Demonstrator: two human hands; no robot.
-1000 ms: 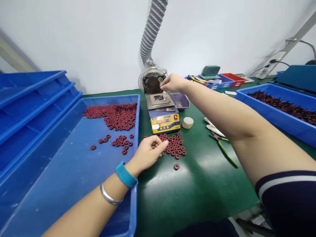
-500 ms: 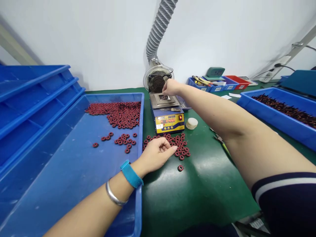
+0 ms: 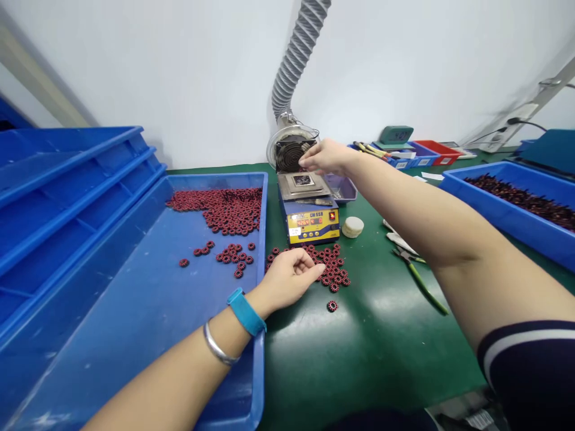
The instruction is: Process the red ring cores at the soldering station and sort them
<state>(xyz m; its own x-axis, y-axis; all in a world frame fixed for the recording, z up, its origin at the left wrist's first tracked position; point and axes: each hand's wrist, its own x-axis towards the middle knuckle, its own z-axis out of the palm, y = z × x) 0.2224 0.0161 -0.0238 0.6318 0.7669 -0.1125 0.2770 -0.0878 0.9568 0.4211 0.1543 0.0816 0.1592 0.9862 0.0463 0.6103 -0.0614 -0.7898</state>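
My left hand (image 3: 290, 281) rests on the green table against the tray's rim, fingers loosely curled, thumb stretched out apart from them, nothing visible in it. Beside its fingertips lies a cluster of small red-and-black ring-shaped wound cores (image 3: 333, 263), with one single core (image 3: 332, 306) nearer me. Over the back of a solder pot (image 3: 314, 224), my right hand (image 3: 321, 157) is closed in a pinch. Whatever sits between its fingertips is too small and hidden to name. Below the hand, the pot's square opening (image 3: 302, 179) shows dark, shiny contents. The pot's display is lit red.
A large blue tray (image 3: 148, 323) with many cores stands left, beside stacked blue trays (image 3: 85, 197). A fume hose (image 3: 299, 57) hangs behind the pot. To the right are a round white pad (image 3: 353, 226), green-handled cutters (image 3: 424, 284) and a blue bin (image 3: 516, 221) of dark parts.
My right hand has lifted off the pot's opening, up and slightly back, uncovering it. The left hand keeps its place. The whole view has shifted slightly.
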